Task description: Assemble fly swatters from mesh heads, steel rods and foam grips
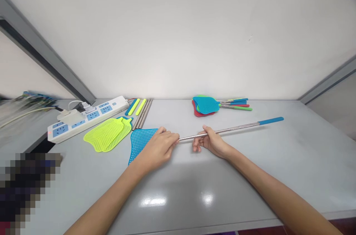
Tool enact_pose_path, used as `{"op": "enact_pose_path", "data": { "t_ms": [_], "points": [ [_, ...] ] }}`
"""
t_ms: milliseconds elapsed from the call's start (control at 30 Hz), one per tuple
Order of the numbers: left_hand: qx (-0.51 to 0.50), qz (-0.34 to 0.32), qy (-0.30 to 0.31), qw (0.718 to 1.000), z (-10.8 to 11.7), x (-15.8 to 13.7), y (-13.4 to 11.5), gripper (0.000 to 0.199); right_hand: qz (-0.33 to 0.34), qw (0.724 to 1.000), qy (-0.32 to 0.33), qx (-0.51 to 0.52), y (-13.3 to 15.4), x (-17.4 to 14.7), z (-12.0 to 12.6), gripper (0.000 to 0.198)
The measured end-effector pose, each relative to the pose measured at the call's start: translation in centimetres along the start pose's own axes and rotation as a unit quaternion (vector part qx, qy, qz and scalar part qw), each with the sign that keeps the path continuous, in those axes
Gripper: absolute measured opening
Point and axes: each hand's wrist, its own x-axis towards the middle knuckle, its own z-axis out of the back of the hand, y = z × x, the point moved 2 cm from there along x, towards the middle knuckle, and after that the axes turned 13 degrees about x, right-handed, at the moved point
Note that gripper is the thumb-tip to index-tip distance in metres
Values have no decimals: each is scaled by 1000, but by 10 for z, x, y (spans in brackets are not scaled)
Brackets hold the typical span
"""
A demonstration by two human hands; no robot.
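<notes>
My left hand (159, 147) rests on the neck of a blue mesh swatter head (138, 141), where it meets a metal rod (239, 127). My right hand (210, 141) grips the same rod a little farther right. The rod is telescopic, silvery, and ends in a blue grip (271, 120) pointing right and away. Head and rod lie low over the grey table (178, 190).
Two yellow-green swatter heads (107, 135) lie left of the blue one. Behind them are loose rods with yellow and blue grips (140, 111) and a white power strip (83, 118). A pile of assembled swatters (215, 106) sits by the wall. A pixelated patch covers the lower left.
</notes>
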Motion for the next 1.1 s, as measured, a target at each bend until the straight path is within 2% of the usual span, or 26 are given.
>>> {"op": "enact_pose_path", "data": {
  "t_ms": [167, 1100],
  "points": [
    [-7, -2, 10, 1000, 0, 1, -6, 22, -6, 1000, 30, -1, -4, -1, -7, 60],
    [0, -6, -4, 1000, -5, 2, -13, 18, 15, 999, 37, -11, -8, 1, -8, 61]
  ]
}}
